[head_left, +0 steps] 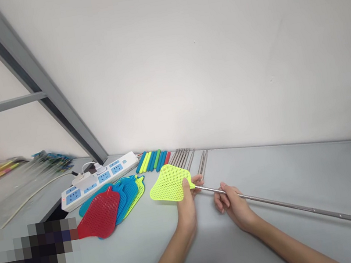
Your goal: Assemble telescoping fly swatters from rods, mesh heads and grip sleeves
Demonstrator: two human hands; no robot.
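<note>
On grey tabletop [287, 167]: clamping yellow-green mesh head [167, 184] in left hand [187, 203], steel rod [283, 203] in right hand [236, 206], presumably for steadiness; noting coloured handles [152, 161] rowed beyond, likely for reach.

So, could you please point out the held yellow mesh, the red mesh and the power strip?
Held yellow mesh [169, 183], head view: its middle.
Red mesh [100, 214], head view: its middle.
Power strip [110, 173], head view: white casing between sockets.
</note>
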